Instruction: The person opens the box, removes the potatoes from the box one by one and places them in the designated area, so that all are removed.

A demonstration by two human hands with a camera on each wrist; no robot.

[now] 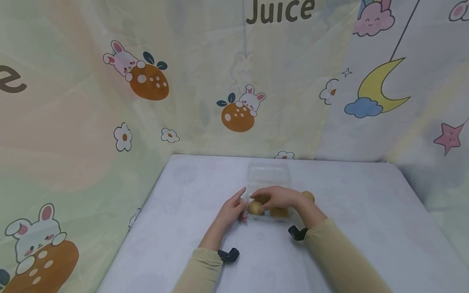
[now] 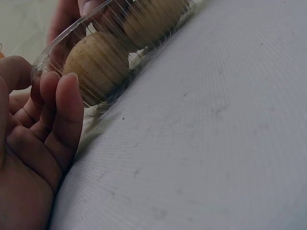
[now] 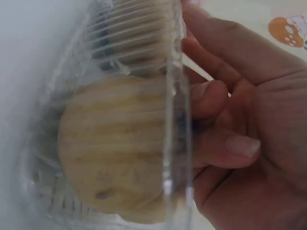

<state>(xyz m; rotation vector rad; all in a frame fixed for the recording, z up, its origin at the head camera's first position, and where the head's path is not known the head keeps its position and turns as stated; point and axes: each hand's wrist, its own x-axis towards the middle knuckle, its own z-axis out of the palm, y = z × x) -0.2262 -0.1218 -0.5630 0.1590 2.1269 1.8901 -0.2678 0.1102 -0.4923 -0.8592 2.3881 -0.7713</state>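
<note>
A clear plastic container [image 1: 269,219] with its lid [image 1: 269,173] folded back stands on the table, several round potatoes inside. One potato [image 1: 255,208] is at its front left, another [image 1: 279,212] at its front right. My left hand [image 1: 231,209] holds the container's left side, index finger extended and fingertips [image 2: 69,91] against the ribbed wall. From the right, my right hand [image 1: 280,197] reaches over the rim and grips a back potato [image 1: 262,198], partly covered by the fingers. In the right wrist view, a potato [image 3: 115,148] shows through the near wall.
One more potato [image 1: 308,196] lies right of the container, partly behind the right wrist. The white-covered table [image 1: 205,175] ends at a printed cloth backdrop [image 1: 198,101]. Small black devices [image 1: 229,255] sit at both wrists.
</note>
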